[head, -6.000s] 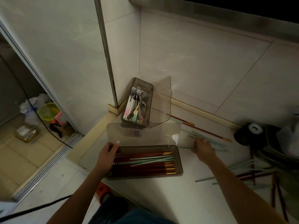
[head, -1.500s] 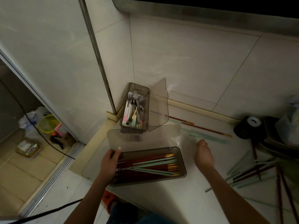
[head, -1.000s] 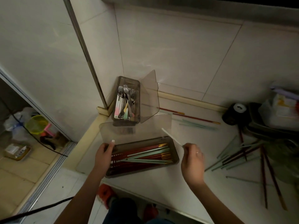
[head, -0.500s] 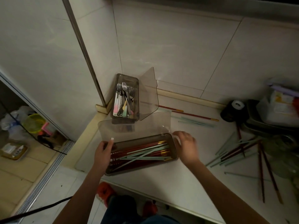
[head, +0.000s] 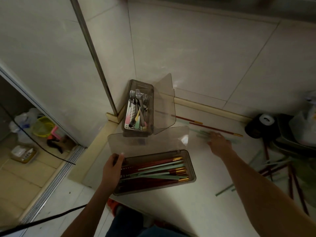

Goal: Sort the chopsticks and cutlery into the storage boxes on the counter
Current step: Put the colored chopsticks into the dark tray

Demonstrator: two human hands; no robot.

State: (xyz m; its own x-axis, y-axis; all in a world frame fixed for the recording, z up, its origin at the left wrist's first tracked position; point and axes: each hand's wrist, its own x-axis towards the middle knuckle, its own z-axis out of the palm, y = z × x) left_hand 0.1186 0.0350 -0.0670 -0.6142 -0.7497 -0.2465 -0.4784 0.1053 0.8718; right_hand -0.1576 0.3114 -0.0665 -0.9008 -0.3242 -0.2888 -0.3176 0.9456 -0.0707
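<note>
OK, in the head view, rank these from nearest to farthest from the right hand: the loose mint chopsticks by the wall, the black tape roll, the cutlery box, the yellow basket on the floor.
From the right hand:
1. Mint chopsticks, at its fingertips.
2. Black tape roll, to its right.
3. Cutlery box, left, in the corner.
4. Yellow basket, far left, on the floor.

- Dim, warm light is leaving the lower and right edges of the frame murky.
- Glare is glinting on the wall tiles (head: 196, 53) at centre.
- Motion blur is softening the right hand (head: 219, 142).
- Wide-angle distortion is bending lines near the edges.
</note>
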